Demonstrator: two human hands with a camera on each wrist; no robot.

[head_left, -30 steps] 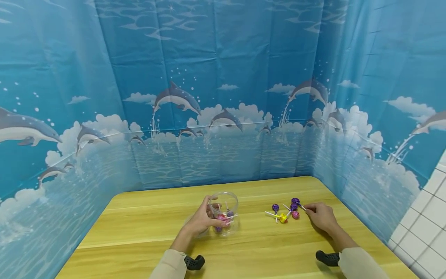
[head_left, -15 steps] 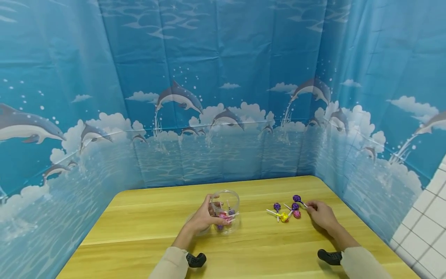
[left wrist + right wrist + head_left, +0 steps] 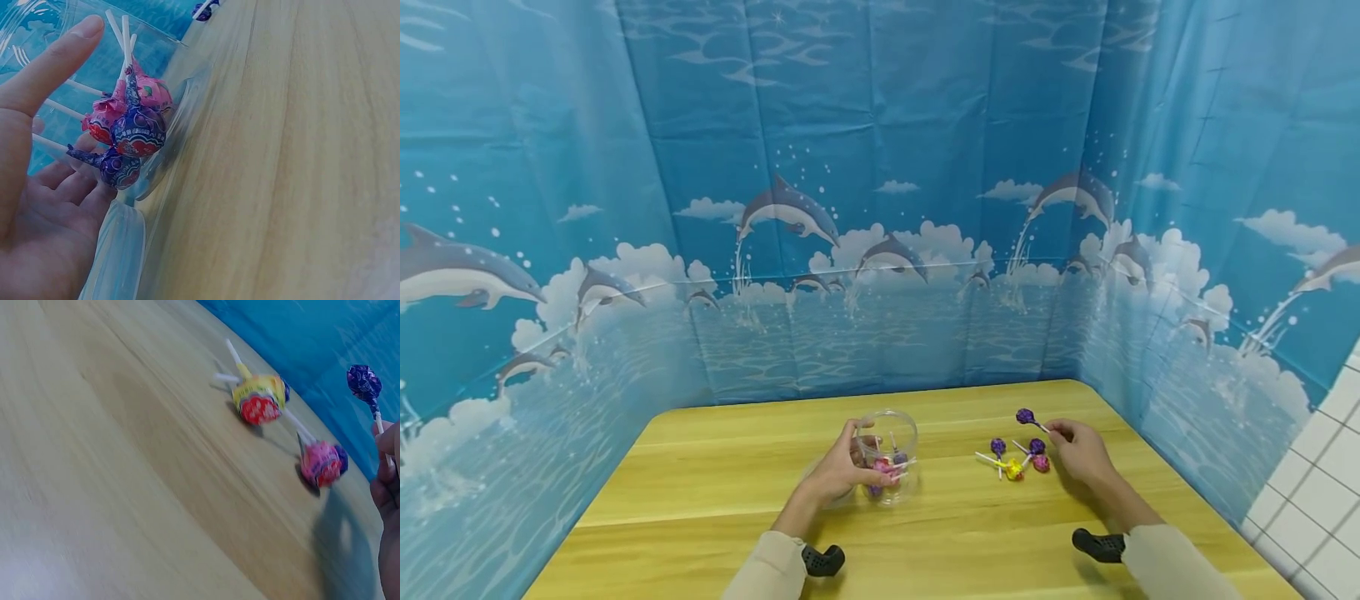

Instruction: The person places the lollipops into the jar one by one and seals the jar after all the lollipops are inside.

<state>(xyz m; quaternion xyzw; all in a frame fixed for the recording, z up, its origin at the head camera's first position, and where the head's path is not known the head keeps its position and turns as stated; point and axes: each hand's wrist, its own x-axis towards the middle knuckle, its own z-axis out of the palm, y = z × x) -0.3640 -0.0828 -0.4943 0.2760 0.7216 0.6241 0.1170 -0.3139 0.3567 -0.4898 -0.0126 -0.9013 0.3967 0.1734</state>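
Observation:
My left hand (image 3: 842, 472) grips a clear plastic jar (image 3: 887, 425) from its left side, thumb in front and fingers behind. Inside the jar are several lollipops, pink (image 3: 153, 94) and purple (image 3: 139, 131), their white sticks pointing up and sideways. My right hand (image 3: 1084, 451) pinches the white stick of a purple lollipop (image 3: 1026, 416), held above the table with its head toward the left. Below and left of that hand lie a yellow lollipop (image 3: 1014, 471), a pink lollipop (image 3: 1041, 463) and two purple ones, their sticks crossing.
A round clear lid (image 3: 122, 250) lies on the table beside the jar, partly behind my left hand. The yellow wood-grain table (image 3: 700, 500) ends at a blue dolphin curtain (image 3: 880, 333) at the back. White tiles (image 3: 1307, 467) show at the far right.
My right hand has lifted the purple lollipop by its stick from the small pile and moved it up and slightly left. The left hand stays around the jar.

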